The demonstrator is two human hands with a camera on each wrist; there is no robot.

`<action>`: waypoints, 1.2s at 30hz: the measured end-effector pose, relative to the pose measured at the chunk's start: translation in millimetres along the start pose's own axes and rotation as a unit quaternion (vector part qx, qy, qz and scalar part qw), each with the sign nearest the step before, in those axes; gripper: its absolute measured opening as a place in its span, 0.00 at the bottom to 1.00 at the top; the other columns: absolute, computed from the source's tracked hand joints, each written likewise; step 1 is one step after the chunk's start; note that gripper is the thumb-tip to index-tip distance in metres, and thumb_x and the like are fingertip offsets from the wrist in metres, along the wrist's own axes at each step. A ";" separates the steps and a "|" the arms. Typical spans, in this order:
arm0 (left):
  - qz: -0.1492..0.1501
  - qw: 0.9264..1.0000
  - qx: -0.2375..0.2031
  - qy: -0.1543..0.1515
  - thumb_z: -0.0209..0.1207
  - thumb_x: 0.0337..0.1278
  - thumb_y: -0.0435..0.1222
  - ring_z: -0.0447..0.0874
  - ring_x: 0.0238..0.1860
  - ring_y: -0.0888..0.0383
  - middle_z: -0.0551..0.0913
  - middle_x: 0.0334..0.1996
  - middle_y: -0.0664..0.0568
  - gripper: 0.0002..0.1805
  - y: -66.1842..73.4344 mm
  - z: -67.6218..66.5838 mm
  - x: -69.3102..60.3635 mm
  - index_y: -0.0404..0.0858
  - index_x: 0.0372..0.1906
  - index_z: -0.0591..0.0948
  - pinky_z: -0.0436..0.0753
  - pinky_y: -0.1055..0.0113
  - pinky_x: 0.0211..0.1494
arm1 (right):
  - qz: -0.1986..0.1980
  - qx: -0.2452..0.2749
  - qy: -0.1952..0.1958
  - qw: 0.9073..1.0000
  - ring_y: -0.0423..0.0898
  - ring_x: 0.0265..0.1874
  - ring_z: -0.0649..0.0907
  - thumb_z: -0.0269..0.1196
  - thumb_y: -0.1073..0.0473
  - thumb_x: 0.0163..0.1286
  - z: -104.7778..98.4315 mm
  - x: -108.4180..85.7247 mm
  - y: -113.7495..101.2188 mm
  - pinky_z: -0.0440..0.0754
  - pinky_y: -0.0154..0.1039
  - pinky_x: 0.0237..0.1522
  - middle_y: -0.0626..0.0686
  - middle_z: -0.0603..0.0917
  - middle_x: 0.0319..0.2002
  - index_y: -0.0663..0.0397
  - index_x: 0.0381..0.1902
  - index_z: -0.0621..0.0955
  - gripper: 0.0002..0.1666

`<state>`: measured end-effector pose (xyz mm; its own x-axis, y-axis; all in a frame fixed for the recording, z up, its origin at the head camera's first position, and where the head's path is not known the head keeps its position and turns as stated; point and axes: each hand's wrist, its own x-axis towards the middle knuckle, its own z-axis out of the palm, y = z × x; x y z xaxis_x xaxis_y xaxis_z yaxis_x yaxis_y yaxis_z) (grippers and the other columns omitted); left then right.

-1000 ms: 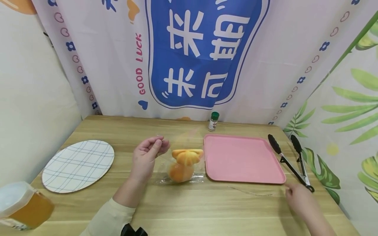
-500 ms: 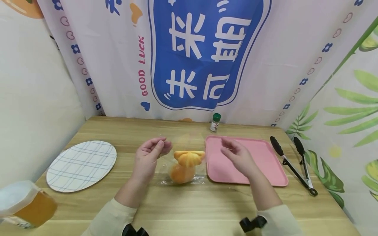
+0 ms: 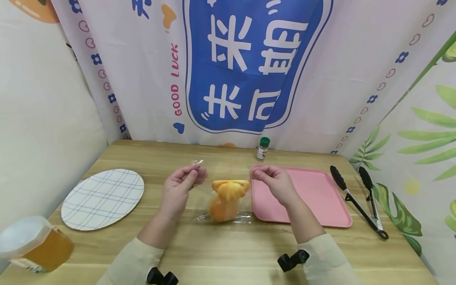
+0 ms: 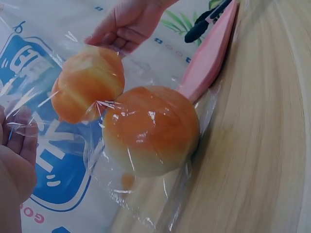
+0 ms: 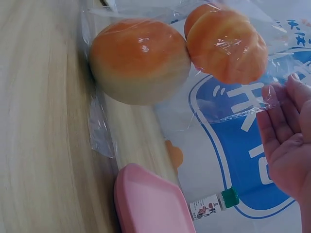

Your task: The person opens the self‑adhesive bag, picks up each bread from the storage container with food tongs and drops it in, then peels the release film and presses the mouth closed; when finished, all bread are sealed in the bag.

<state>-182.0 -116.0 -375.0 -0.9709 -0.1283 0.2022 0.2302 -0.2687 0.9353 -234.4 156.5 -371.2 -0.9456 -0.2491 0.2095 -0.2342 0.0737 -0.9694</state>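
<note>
A clear plastic bag [image 3: 244,217] stands upright on the wooden table, with two bread rolls inside. The lower one is a round bun [image 4: 153,128], brown on top and pale below. Above it sits a smaller ridged roll [image 5: 228,46], touching the bun. My left hand [image 3: 179,184] pinches the upper left of the bag between thumb and fingers. On the opposite side, my right hand [image 3: 276,182] pinches the film at the upper right. Both wrist views show the film running from the rolls to the fingers.
Right of the bag lies a pink tray [image 3: 320,198], partly under my right hand. Black-tipped tongs [image 3: 360,209] lie beyond it. A green-capped shaker [image 3: 263,149] stands behind. At left are a checked oval plate [image 3: 103,200] and a jar of amber contents [image 3: 46,247].
My right hand has come from beside the tongs, over the tray, to the bag's right side and now pinches the film. My left hand has kept its hold.
</note>
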 end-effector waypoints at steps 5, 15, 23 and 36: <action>-0.011 1.000 0.026 0.002 0.53 0.69 0.28 0.88 0.39 0.68 0.89 0.33 0.68 0.14 -2.4 -3.0 5.2 0.27 0.56 0.75 0.86 0.71 0.50 | 0.005 -0.009 0.019 1.000 0.34 0.34 0.86 0.63 0.66 0.68 -0.6 -3.3 -2.6 0.86 0.33 0.45 0.37 0.88 0.35 0.77 0.51 0.77 0.19; -0.017 0.998 0.035 -0.054 0.57 0.65 0.26 0.88 0.42 0.65 0.89 0.36 0.64 0.10 -4.8 -7.4 14.0 0.28 0.49 0.79 0.86 0.70 0.51 | 0.013 -0.008 0.023 1.000 0.33 0.33 0.86 0.61 0.66 0.70 -2.2 -6.5 -7.3 0.86 0.31 0.44 0.34 0.87 0.35 0.79 0.54 0.75 0.21; -0.042 0.996 0.029 -0.073 0.59 0.62 0.26 0.87 0.43 0.65 0.89 0.37 0.63 0.11 -3.2 -11.9 18.9 0.45 0.37 0.86 0.86 0.70 0.52 | 0.024 -0.021 0.029 0.999 0.33 0.37 0.86 0.61 0.64 0.71 -8.9 -7.3 -8.3 0.86 0.31 0.48 0.35 0.87 0.34 0.77 0.52 0.76 0.20; -0.063 0.991 0.057 -0.106 0.59 0.63 0.28 0.88 0.35 0.67 0.89 0.32 0.61 0.10 3.1 -19.5 25.5 0.45 0.39 0.87 0.87 0.72 0.45 | 0.023 0.000 0.022 1.000 0.34 0.36 0.87 0.61 0.69 0.68 -15.5 -7.9 -8.2 0.87 0.32 0.45 0.34 0.88 0.34 0.77 0.53 0.76 0.18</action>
<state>-204.8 -138.7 -372.6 -0.9862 0.1052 0.1276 0.1100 -0.1594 0.9811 -228.6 172.9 -363.0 -0.9641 -0.2031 0.1710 -0.1913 0.0846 -0.9779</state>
